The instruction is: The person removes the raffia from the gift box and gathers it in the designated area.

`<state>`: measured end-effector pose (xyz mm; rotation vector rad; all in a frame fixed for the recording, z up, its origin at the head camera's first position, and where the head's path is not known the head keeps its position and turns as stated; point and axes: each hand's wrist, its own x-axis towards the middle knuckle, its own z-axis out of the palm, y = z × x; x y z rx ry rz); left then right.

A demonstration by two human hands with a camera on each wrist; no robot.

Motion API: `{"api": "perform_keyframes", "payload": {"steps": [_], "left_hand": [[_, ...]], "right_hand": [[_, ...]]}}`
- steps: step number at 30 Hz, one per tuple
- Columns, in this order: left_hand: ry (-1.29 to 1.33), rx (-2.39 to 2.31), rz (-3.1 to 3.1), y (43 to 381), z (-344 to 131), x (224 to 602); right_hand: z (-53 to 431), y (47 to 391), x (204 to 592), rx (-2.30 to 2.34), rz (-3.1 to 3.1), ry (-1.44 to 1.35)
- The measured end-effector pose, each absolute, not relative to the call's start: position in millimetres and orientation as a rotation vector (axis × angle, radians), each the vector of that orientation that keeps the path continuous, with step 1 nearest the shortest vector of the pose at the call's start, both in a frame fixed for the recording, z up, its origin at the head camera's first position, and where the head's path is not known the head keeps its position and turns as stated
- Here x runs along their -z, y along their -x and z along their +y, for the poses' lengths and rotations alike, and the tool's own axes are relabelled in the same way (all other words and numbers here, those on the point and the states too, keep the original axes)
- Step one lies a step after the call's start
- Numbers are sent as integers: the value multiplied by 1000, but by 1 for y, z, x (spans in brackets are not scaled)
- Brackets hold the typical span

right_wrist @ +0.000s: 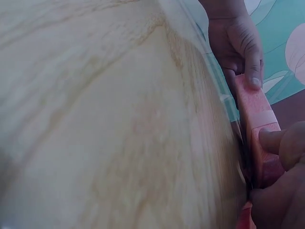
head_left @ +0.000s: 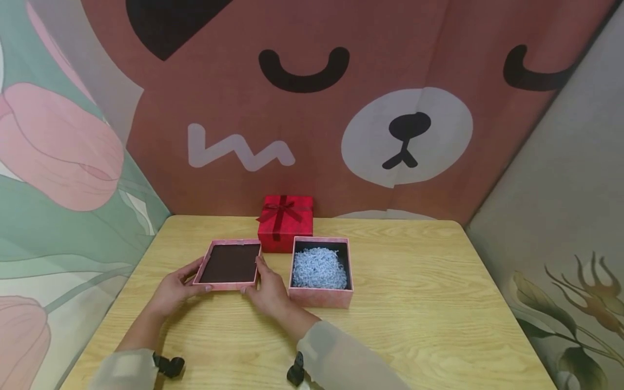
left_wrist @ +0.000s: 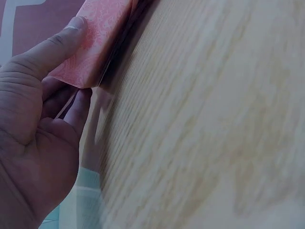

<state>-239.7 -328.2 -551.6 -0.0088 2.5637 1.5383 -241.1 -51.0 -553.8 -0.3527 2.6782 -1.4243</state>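
Both hands hold a shallow pink box lid (head_left: 231, 264), its dark inside facing up. My left hand (head_left: 171, 291) grips its left side, the thumb along the patterned pink wall, as the left wrist view also shows. My right hand (head_left: 270, 291) grips the right side near the front corner; the right wrist view shows a finger against the front wall. Just right of that hand stands an uncovered pink box (head_left: 319, 299) with a dark lining. Light blue shredded paper (head_left: 319, 268) lies in it.
A red gift box (head_left: 287, 219) with a dark red ribbon bow stands behind, between the lid and the pink box. The wooden table (head_left: 419, 303) meets a wall hanging with a bear drawing (head_left: 312, 124) at the back. Printed hangings flank both sides.
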Motion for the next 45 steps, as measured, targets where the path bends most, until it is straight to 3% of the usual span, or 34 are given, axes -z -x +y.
{"api": "perform_keyframes", "payload": {"steps": [15, 23, 33, 45], "left_hand": [[106, -1430, 2626, 248, -320, 557], [104, -1451, 2693, 245, -314, 557], [235, -1524, 2662, 244, -304, 556], [187, -1692, 2670, 236, -309, 560]], "right_hand": [[-62, 246, 555, 1468, 2739, 214], [-68, 246, 560, 1875, 2582, 50], [-66, 246, 562, 1825, 2675, 40], [-60, 238, 559, 1935, 2530, 56]]}}
